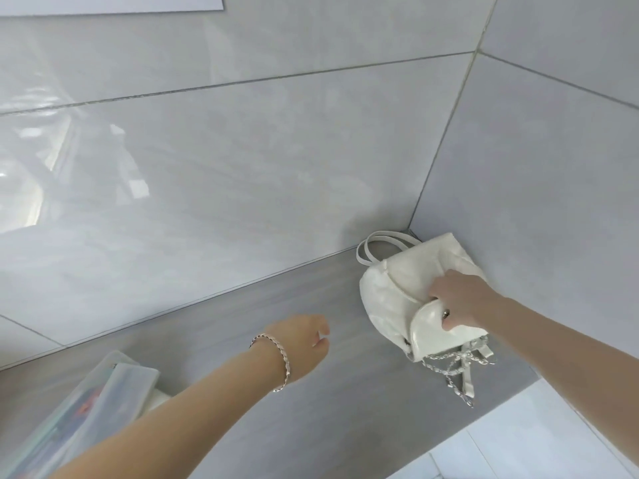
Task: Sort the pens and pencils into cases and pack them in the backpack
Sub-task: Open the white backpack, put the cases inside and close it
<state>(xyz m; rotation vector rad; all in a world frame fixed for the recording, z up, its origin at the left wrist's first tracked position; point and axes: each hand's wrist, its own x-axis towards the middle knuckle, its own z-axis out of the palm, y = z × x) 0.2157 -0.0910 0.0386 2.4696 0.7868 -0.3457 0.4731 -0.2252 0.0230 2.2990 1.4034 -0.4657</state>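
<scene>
A small glossy white backpack (390, 288) lies on its side in the corner of a grey counter (311, 409), against the tiled walls. My right hand (456, 299) grips the backpack's front flap near its metal snap. Its silver chain straps trail toward the counter's front edge. My left hand (304, 340), with a chain bracelet on the wrist, hovers over the counter left of the backpack, fingers loosely curled and holding nothing. Translucent pencil cases (79, 416) with coloured contents lie at the lower left, partly under my left forearm.
Glossy grey wall tiles (242, 167) rise behind and to the right of the counter. The counter's front edge runs diagonally at lower right, with a white tiled floor (518, 444) beyond it.
</scene>
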